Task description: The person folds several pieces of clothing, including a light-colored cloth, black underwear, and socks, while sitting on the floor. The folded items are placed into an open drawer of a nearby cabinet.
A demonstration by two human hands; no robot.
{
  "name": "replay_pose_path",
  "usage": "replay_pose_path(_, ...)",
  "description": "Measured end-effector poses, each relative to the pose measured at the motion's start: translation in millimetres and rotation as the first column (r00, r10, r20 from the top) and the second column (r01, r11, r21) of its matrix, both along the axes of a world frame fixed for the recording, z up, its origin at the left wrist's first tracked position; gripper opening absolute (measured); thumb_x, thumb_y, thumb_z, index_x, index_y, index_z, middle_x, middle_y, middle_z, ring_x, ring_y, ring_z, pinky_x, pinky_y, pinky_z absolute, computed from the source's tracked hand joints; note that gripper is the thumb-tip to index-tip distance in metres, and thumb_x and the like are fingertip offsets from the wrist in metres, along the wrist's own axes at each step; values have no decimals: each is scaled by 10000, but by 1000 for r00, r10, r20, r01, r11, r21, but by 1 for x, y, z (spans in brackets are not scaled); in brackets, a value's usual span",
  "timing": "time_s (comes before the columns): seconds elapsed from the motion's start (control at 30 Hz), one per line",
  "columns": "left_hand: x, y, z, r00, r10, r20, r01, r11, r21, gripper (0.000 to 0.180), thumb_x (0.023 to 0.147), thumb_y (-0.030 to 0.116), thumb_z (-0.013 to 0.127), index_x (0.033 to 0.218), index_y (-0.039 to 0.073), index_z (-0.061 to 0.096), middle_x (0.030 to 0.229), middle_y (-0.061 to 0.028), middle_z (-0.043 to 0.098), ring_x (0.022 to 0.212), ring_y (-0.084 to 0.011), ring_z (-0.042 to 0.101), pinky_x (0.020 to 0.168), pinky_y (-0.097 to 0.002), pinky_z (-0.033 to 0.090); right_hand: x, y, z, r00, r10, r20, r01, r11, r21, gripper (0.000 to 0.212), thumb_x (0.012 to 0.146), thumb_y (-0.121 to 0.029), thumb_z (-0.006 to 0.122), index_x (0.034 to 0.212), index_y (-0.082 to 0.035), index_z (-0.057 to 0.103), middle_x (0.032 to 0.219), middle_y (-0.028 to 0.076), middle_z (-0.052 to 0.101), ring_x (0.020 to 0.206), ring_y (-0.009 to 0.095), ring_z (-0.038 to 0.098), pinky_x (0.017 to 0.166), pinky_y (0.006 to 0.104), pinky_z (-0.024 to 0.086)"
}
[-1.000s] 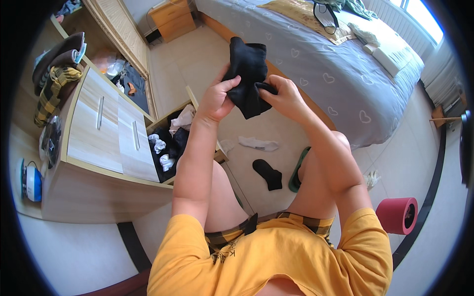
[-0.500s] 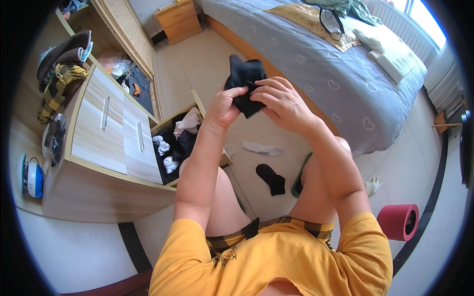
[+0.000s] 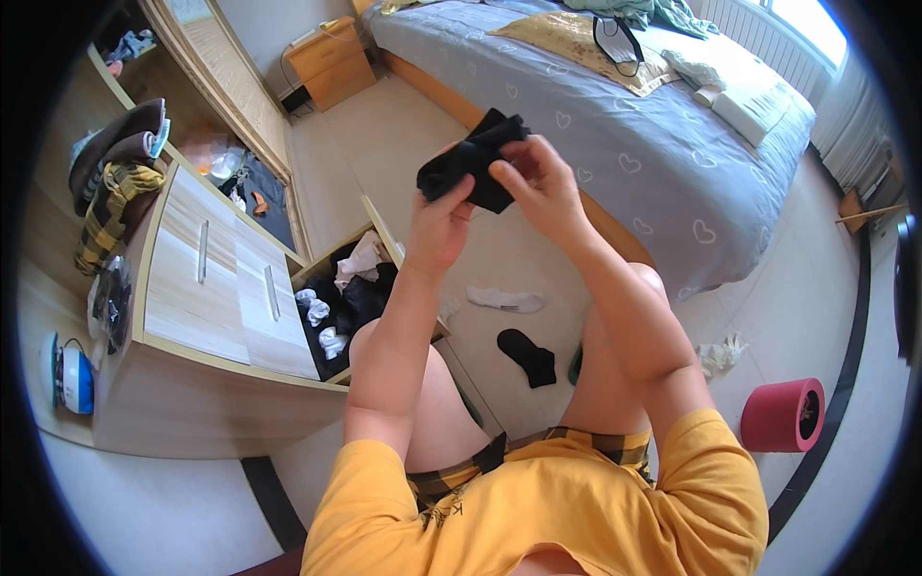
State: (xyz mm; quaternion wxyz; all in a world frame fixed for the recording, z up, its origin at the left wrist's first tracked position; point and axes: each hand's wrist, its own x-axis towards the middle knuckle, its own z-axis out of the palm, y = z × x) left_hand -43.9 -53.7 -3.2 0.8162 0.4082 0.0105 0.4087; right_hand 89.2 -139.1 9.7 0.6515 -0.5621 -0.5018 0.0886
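Both hands hold a bunched pair of black socks [image 3: 473, 165] up in front of me, above the floor beside the bed. My left hand [image 3: 444, 223] is closed on its near left part, thumb on top. At the right end, my right hand [image 3: 544, 188] pinches the cloth between thumb and fingers. Below them on the tiles lie a single black sock [image 3: 526, 358] and a white sock [image 3: 506, 300]. To the left, an open drawer [image 3: 382, 230] holds several balled white socks [image 3: 332, 343], dark socks and a pale pink cloth [image 3: 362, 259].
The cabinet [image 3: 211, 288] with the drawer stands at my left, folded clothes [image 3: 120, 182] on it. A bed [image 3: 615, 182] with a grey heart-patterned cover fills the far right. A red cylindrical bin [image 3: 773, 417] and crumpled white material [image 3: 722, 355] are on the floor at right.
The black socks have been turned and lie more slantwise, slightly higher in view. My right hand has shifted from their front to pinching their right end.
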Motion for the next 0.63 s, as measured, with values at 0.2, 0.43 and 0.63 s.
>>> replay_pose_path(0.2, -7, 8, 4, 997, 70, 21, -71, 997, 21, 420, 819, -60, 602, 1217, 36, 508, 1149, -95, 580, 1091, -215, 563, 940, -346, 468, 12, -8, 20, 903, -274, 332, 156, 927, 342, 314, 738, -75, 731, 1017, -41, 592, 899, 40, 607, 831, 176, 583, 724, 266, 445)
replay_pose_path(0.43, -3, 6, 5, 992, 112, -54, -102, 981, 167, 383, 809, -63, 630, 1157, 53, 519, 1094, -49, 575, 1048, -155, 556, 912, -279, 443, 13, -17, 17, 953, -66, 297, 23, 989, 144, 187, 790, -27, 655, 955, -31, 565, 893, 119, 595, 827, 307, 575, 737, 364, 466)
replay_pose_path(0.63, -3, 18, 2, 971, 225, -80, -191, 932, 307, 341, 830, -52, 623, 1131, 61, 511, 1059, -23, 554, 1029, -119, 530, 914, -250, 417, 14, -23, 22, 985, 120, 122, -100, 982, -161, 124, 876, -92, 595, 971, -25, 553, 964, 133, 626, 823, 254, 614, 761, 359, 478)
